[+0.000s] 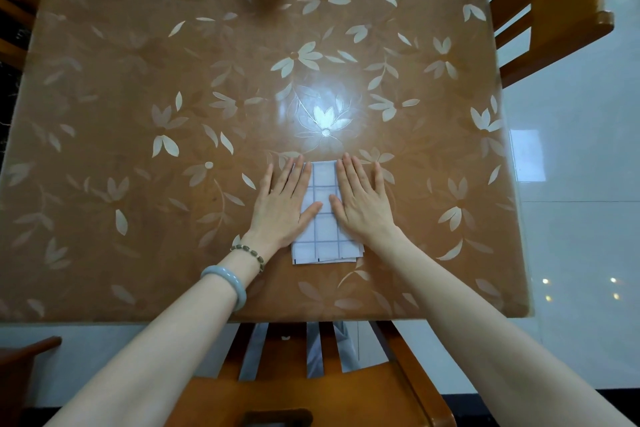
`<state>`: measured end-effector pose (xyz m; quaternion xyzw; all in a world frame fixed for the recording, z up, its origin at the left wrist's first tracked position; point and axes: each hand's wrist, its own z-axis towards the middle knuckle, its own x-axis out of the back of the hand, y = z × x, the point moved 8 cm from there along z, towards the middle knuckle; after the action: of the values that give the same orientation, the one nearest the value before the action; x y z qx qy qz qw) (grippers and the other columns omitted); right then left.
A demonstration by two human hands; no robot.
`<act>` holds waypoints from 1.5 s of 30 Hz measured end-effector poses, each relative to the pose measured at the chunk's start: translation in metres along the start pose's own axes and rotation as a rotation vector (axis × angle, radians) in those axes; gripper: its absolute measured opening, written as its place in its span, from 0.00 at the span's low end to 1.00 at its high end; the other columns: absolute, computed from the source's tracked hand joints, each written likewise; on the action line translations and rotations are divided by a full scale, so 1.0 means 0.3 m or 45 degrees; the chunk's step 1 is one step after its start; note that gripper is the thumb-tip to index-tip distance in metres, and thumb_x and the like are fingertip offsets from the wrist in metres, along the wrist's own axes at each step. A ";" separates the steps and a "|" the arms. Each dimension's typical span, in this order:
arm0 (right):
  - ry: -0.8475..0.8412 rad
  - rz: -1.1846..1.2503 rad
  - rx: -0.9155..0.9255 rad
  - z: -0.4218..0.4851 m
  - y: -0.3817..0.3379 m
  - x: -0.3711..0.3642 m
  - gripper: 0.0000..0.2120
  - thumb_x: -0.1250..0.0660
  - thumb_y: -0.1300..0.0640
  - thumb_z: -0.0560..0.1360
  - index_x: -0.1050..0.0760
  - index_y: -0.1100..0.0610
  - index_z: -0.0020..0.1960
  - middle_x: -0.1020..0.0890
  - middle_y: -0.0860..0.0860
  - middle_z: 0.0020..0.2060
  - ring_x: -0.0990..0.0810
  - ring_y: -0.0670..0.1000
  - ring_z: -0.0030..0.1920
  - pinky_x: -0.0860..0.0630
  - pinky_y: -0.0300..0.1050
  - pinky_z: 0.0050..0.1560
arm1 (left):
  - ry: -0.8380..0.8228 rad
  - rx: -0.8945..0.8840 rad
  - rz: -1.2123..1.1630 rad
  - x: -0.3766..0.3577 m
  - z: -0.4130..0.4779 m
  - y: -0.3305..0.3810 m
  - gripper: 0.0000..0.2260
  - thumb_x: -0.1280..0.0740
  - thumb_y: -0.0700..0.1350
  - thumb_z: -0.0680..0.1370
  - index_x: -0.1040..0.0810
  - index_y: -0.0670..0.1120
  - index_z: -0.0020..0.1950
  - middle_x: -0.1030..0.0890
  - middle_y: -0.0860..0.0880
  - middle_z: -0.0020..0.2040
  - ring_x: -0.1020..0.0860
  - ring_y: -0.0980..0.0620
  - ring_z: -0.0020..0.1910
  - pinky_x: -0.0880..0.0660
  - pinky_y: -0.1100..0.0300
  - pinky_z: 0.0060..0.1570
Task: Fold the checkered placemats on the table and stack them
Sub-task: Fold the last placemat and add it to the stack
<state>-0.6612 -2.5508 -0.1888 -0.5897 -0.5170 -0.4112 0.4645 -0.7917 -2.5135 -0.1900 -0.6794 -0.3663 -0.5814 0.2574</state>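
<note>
Both hands lay flat, fingers spread, each grip fully opened and clasping nothing. The left hand (282,206) and right hand (362,204) pressed the folded checkered placemats (323,218), a small white stack with thin blue grid lines lying between and under the palms, layered edges showing nearest the wrists. The bench (138,114) was glossy brown with pale leaf patterns. This looked like the final flattening; next would likely be lifting the hands away cleanly.
</note>
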 end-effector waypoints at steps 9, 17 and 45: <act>0.117 0.033 0.043 -0.177 -0.025 -0.014 0.30 0.59 0.45 0.80 0.48 0.63 0.75 0.44 0.59 0.75 0.47 0.55 0.76 0.54 0.61 0.72 | 0.033 0.048 -0.085 -0.006 -0.156 0.047 0.32 0.59 0.61 0.82 0.51 0.41 0.78 0.49 0.43 0.79 0.52 0.49 0.78 0.58 0.44 0.75; 0.070 -0.019 0.055 -0.177 -0.047 -0.009 0.31 0.51 0.45 0.77 0.35 0.65 0.71 0.34 0.61 0.71 0.37 0.59 0.73 0.45 0.64 0.71 | -0.103 0.170 -0.191 -0.006 -0.188 0.049 0.34 0.54 0.62 0.81 0.54 0.40 0.78 0.53 0.41 0.78 0.52 0.46 0.78 0.57 0.47 0.76; -0.491 1.299 -0.082 -0.104 0.020 0.352 0.22 0.26 0.46 0.68 0.23 0.48 0.61 0.20 0.45 0.57 0.23 0.45 0.59 0.29 0.46 0.64 | -0.605 0.521 -1.929 0.187 -0.279 0.041 0.22 0.28 0.36 0.64 0.22 0.40 0.58 0.17 0.41 0.55 0.19 0.42 0.54 0.22 0.44 0.54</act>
<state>-0.6420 -2.5573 -0.0805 -0.8443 -0.2283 -0.0337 0.4836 -0.8291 -2.5747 -0.1182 -0.2925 -0.8694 -0.3598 -0.1708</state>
